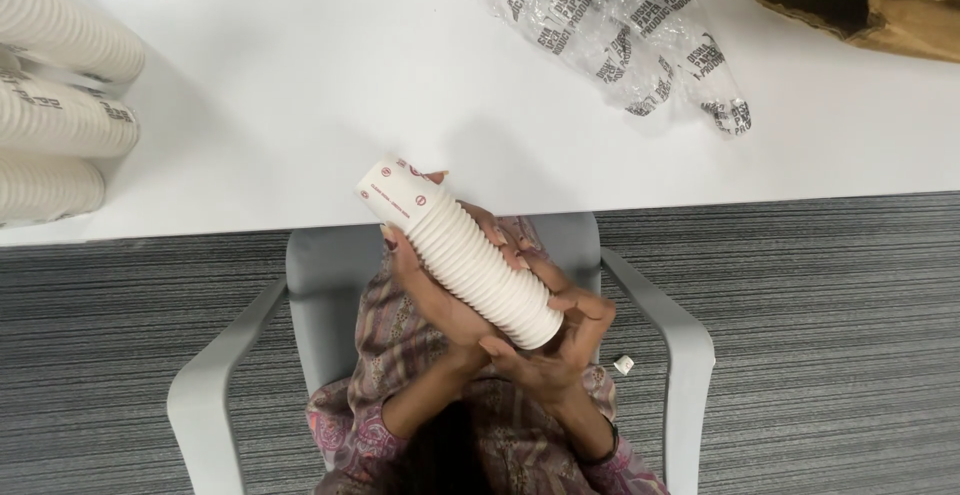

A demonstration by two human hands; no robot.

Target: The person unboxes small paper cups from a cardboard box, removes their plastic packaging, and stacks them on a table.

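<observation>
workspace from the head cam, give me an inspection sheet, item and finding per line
surface: white table, mostly bare in the middle
job's things: stack of white paper cups, nested, held tilted over the table edge
clutter: crumpled clear plastic wrapper; torn cardboard; three more cup stacks lying on the left
grippers: left hand and right hand both grip the stack
cables: nothing seen
surroundings: grey chair, grey striped carpet, small white scrap on the floor

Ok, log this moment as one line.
left hand: grips cup stack | right hand: cups its wide end | table: more stacks, plastic wrap
</observation>
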